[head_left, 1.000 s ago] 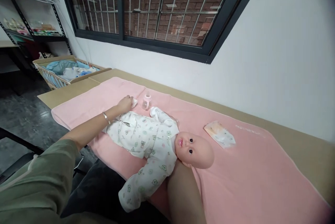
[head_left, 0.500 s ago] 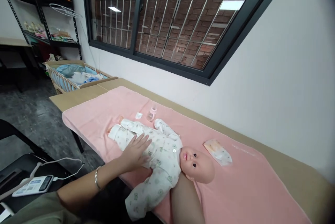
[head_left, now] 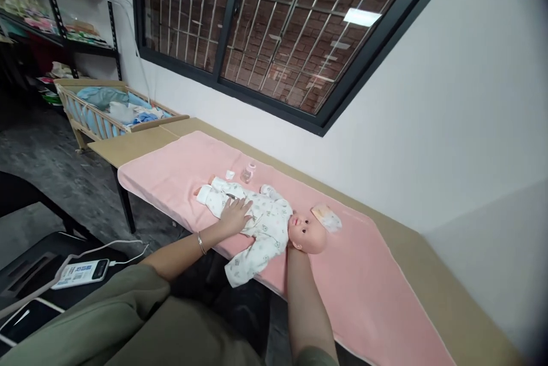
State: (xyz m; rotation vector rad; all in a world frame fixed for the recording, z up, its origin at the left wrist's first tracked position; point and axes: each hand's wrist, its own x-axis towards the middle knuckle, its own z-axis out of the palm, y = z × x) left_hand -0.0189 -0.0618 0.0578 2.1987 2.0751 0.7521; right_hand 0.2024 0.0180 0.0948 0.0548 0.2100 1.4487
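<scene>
A baby doll [head_left: 268,228] in a white printed sleepsuit lies on its back on a pink blanket [head_left: 368,274], head toward the right. My left hand [head_left: 235,214] rests flat on the doll's belly with the fingers spread, a bracelet on the wrist. My right hand [head_left: 292,248] reaches under the doll's head [head_left: 307,234]; its fingers are hidden beneath the head and only the wrist and forearm show.
A small baby bottle [head_left: 248,173] and a small white cloth piece [head_left: 230,175] lie beyond the doll's legs. A folded packet [head_left: 327,217] sits by the head. The tan table [head_left: 128,146] meets the wall. A cot [head_left: 100,112] stands left; a cabled device [head_left: 81,273] lies near my lap.
My left hand left the small white cloth piece near the bottle and came back onto the doll's belly. My right arm stayed under the head. The view pulled back.
</scene>
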